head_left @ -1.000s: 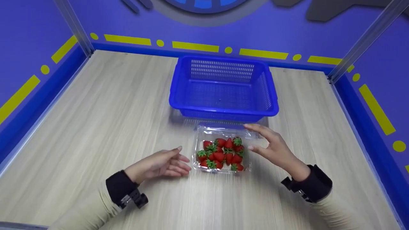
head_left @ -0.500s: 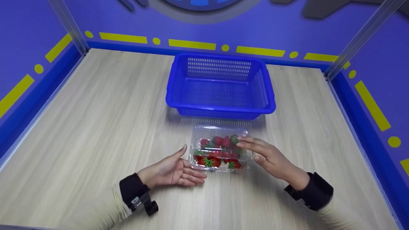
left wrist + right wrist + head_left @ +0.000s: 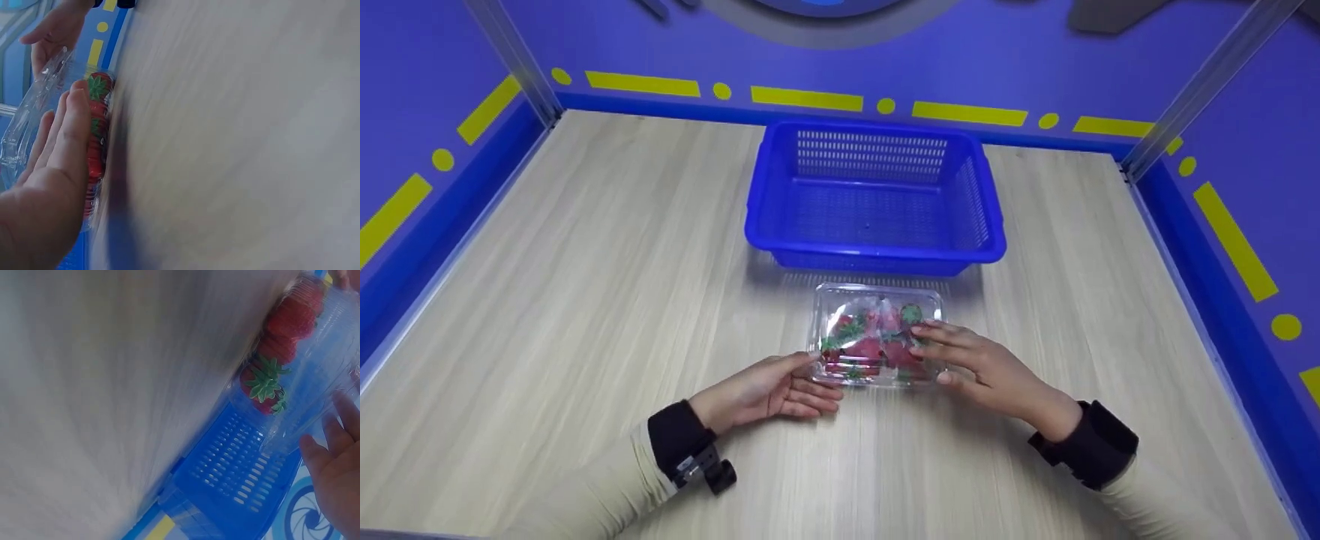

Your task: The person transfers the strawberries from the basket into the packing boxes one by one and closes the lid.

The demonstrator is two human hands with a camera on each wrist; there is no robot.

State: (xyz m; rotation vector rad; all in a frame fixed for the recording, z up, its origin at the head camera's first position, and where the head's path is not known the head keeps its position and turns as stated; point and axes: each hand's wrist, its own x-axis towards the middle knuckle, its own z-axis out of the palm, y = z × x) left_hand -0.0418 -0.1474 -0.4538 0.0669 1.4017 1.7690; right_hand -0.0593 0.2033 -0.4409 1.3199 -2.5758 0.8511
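A clear plastic clamshell box of red strawberries with green leaves lies on the table. Its lid is down over the fruit; whether it is latched cannot be seen. At the box's front left corner is my left hand, palm turned up, thumb by the rim, other fingers extended along the front side. My right hand rests its extended fingers on the lid's right part, thumb near the right side. In the right wrist view, the fingertips touch or nearly touch the clear lid.
Just behind the box stands a blue plastic basket with slotted walls. Blue panels with yellow dashes border the wood-patterned table at the back and sides.
The lid has come down over the strawberries under my right hand, which moved inward onto it. My left hand has shifted right to the box's front left corner.
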